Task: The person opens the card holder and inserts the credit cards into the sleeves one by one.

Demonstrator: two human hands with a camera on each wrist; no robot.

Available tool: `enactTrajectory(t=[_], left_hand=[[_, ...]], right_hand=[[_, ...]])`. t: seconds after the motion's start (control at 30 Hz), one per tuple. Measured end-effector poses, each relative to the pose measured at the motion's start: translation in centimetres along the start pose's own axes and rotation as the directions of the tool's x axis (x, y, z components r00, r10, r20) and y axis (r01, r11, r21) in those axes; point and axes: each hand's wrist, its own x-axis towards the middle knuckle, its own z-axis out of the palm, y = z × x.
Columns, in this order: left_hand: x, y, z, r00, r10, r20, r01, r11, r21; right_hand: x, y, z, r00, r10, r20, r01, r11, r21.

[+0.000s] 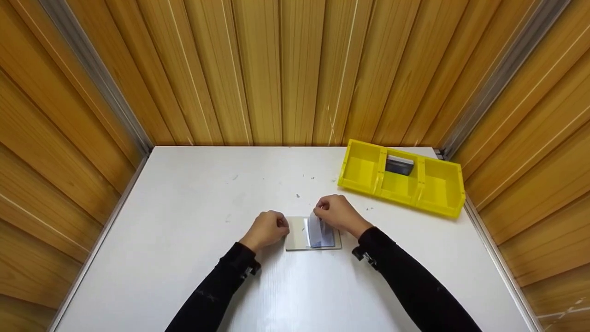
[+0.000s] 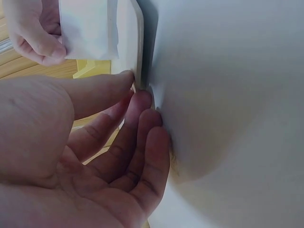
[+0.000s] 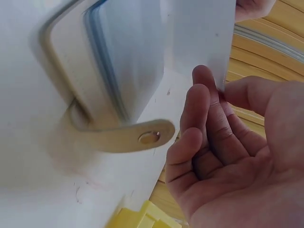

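A wooden plank wall [image 1: 50, 184] fills the left of the head view, with a grey metal post [image 1: 99, 74] slanting down the upper left to the corner of the white table [image 1: 138, 263]. Planks also line the back wall [image 1: 258, 69] across the top.

At lower centre-left, a black sleeve [image 1: 207, 286] leads up to the left hand [image 1: 266, 228], which pinches the left edge of a pale card holder [image 1: 296, 234] between thumb and fingers. The holder lies open on the table, just below and right of the frame's centre. Over its right half, a clear plastic page [image 1: 316, 229] stands raised above bluish pages [image 1: 328, 237]. The right hand [image 1: 340, 213], apart from the left, pinches the upper edge of that page; another black sleeve [image 1: 410, 276] runs from it to the lower right. In the right wrist view, a strap [image 3: 109, 137] with a round metal snap [image 3: 149, 137] juts out from the holder.

Farther right, above the right hand, sits a tilted yellow tray [image 1: 400, 196] with three compartments; the middle one holds a dark, white-topped item [image 1: 399, 167]. More planks form the right wall [image 1: 539, 161].
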Motion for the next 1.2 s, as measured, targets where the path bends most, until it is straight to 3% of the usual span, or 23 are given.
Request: enactTrajectory(t=[0.23, 0.47, 0.73, 1.13, 1.17, 1.2], left_hand=[[-0.1, 0.1, -0.1, 1.0, -0.001, 0.008, 0.001, 1.0, -0.021], [-0.1, 0.1, -0.2, 0.999, 0.04, -0.006, -0.04, 0.999, -0.006], [-0.4, 0.0, 0.0, 0.997, 0.079, -0.016, -0.079, 0.997, 0.005], [-0.5, 0.0, -0.1, 0.997, 0.075, -0.033, -0.075, 0.997, 0.002], [-0.4, -0.2, 0.0, 0.996, 0.08, -0.035, -0.08, 0.997, -0.004], [0.1, -1.4, 0.7, 0.993, 0.106, -0.049, -0.106, 0.994, 0.0]], right_hand=[[0.2, -0.7, 0.8, 1.0, -0.014, 0.004, 0.014, 1.0, 0.024], [0.4, -1.1, 1.9, 0.996, -0.083, -0.02, 0.084, 0.996, 0.03], [0.6, -1.6, 3.6, 0.994, -0.1, -0.037, 0.1, 0.995, 0.009], [0.1, -1.3, 4.8, 0.982, -0.181, 0.057, 0.182, 0.983, -0.012], [0.1, -1.3, 4.8, 0.98, -0.188, 0.06, 0.189, 0.982, -0.011], [0.0, -1.3, 4.7, 0.979, -0.195, 0.066, 0.196, 0.981, -0.01]])
